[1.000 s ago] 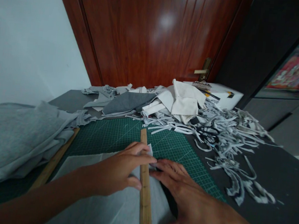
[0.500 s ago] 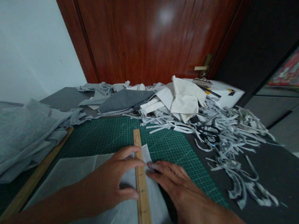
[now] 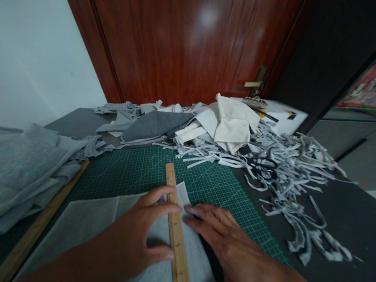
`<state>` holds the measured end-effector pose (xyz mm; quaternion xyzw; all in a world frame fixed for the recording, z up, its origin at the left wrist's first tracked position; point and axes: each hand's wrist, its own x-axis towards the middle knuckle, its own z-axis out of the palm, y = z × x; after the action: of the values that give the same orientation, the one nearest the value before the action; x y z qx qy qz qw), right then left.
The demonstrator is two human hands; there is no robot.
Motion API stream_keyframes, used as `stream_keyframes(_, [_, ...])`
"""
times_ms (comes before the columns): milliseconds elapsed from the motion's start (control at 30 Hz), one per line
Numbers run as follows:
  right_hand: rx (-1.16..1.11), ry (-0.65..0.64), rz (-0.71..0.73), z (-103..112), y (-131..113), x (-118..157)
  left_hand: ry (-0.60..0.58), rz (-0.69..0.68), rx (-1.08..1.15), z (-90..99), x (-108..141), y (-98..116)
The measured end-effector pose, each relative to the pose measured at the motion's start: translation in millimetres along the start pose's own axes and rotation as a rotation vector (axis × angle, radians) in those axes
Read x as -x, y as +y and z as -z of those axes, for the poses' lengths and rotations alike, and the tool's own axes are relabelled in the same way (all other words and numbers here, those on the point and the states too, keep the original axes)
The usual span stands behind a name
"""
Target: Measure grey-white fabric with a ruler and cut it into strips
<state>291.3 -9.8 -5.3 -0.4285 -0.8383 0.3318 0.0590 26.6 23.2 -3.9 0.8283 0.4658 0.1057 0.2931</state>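
A wooden ruler (image 3: pixel 178 242) lies lengthwise on a light grey cloth (image 3: pixel 90 220), its far end reaching past the cloth onto the green cutting mat (image 3: pixel 128 170). My left hand (image 3: pixel 135 233) is open over the cloth, two stretched fingers lying across the ruler and the thumb apart at its left edge. To the right, my right hand (image 3: pixel 231 242) is open, with its fingers extended and their tips at the cloth's right edge, close to the ruler. Beneath that palm is a dark patch that I cannot make out.
Grey fabric (image 3: pixel 21 173) is heaped at the left, partly over a second wooden stick (image 3: pixel 44 220). Cloth pieces (image 3: pixel 232 123) lie at the back. Cut fabric strips (image 3: pixel 291 177) pile up at the right, with black-handled scissors (image 3: pixel 265 166) among them. A white box (image 3: pixel 283 117) stands by the door.
The view has shifted slightly. Both hands keep nearly the same places by the ruler, and the cloth and ruler look almost unchanged.
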Motion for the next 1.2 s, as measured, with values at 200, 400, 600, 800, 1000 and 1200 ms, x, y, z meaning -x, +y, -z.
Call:
stream_keyframes(200, [0.015, 0.026, 0.009, -1, 0, 2, 0.024, 0.03, 0.027, -7.9, 0, -2])
stream_keyframes(400, [-0.016, 0.07, 0.041, -4, 4, 4, 0.114, -0.02, 0.049, -16.4, 1, -14])
stream_keyframes(600, [-0.054, -0.043, 0.019, 6, 2, 9, 0.083, -0.006, 0.049, -11.7, 0, -5])
stream_keyframes(800, [-0.071, -0.111, 0.023, 15, 2, 14, 0.088, -0.041, 0.026, -9.5, 1, -2])
stream_keyframes(1000, [-0.053, -0.098, 0.004, 14, -2, 13, 0.074, -0.073, 0.021, -4.2, 2, 2])
stream_keyframes(1200, [-0.071, -0.058, 0.034, 12, -2, 10, 0.12, -0.072, -0.011, -12.3, 0, -2])
